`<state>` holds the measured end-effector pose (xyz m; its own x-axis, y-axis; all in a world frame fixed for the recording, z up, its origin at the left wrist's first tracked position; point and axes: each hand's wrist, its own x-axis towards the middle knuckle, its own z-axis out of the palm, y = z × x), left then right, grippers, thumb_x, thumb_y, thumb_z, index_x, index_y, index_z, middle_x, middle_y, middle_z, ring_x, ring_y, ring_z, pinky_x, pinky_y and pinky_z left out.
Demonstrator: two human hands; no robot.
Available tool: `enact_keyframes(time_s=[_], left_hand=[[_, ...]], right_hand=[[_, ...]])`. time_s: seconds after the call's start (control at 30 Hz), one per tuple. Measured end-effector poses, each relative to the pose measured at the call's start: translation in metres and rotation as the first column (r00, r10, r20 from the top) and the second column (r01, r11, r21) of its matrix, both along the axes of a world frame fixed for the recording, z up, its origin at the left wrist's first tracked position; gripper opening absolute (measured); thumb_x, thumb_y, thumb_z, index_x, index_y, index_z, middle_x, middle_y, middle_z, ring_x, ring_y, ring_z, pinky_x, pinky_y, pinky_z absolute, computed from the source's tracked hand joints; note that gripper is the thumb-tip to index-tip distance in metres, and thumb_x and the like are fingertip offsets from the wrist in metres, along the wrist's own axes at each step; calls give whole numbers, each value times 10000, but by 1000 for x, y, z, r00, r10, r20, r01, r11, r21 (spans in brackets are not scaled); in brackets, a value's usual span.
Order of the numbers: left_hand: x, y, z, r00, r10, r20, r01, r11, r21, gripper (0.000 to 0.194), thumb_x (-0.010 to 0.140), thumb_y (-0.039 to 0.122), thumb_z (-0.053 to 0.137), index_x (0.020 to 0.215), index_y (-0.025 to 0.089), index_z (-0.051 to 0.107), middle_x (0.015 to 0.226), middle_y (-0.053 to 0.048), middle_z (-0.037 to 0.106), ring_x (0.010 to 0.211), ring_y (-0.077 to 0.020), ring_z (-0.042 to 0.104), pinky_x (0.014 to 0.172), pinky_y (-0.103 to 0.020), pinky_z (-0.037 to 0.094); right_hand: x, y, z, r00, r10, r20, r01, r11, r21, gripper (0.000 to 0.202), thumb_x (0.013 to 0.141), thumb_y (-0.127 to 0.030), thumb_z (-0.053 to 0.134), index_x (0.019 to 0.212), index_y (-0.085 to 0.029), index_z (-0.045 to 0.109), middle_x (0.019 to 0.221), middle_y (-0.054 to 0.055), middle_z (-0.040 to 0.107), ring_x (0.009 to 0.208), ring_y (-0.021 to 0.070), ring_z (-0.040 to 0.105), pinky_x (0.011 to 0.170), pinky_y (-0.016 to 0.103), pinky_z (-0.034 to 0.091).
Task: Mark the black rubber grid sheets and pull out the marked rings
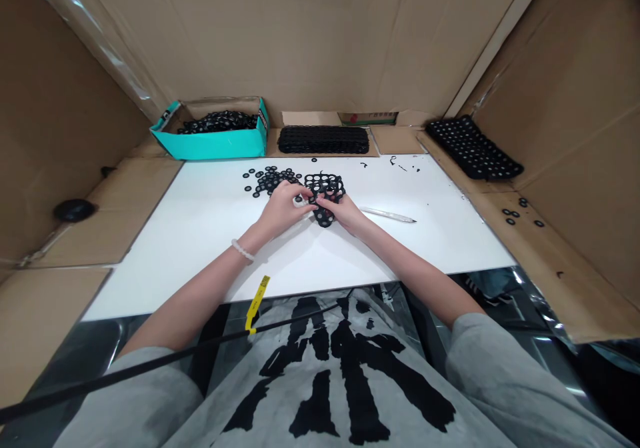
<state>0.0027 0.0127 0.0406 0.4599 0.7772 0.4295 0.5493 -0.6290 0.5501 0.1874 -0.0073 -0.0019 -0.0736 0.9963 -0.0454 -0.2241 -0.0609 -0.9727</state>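
In the middle of the white board, my right hand (345,212) grips a black openwork sheet (325,183) of round holes. The sheet's lower part, with pale spots in its holes, hangs below the fingers. My left hand (284,209) is closed in a pinch at the sheet's left edge, and a small black ring (299,199) shows at its fingers. The exact contact between fingertips and sheet is too small to tell. Just beyond the left hand lies a loose pile of black rings (273,179), partly hidden by that hand.
A turquoise box (210,147) of black pieces stands back left. Beside it lies a black mesh stack (324,140). A white pen (387,215) rests right of my hands. On the right cardboard ledge are a dotted black sheet (475,149) and several rings (510,221). Cardboard walls (320,41) enclose the board.
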Motion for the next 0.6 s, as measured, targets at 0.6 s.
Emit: enact_keyframes(time_s=[0.6], left_hand=[[-4, 8, 2, 999, -23, -40, 20, 998, -63, 361, 745, 503, 745, 970, 222, 773, 978, -78, 753, 986, -281, 584, 917, -423, 437]], right_hand=[[4, -1, 4, 1000, -16, 15, 16, 1000, -7, 348, 594, -392, 843, 740, -153, 636, 771, 7, 674, 661, 105, 587, 553, 206, 470]])
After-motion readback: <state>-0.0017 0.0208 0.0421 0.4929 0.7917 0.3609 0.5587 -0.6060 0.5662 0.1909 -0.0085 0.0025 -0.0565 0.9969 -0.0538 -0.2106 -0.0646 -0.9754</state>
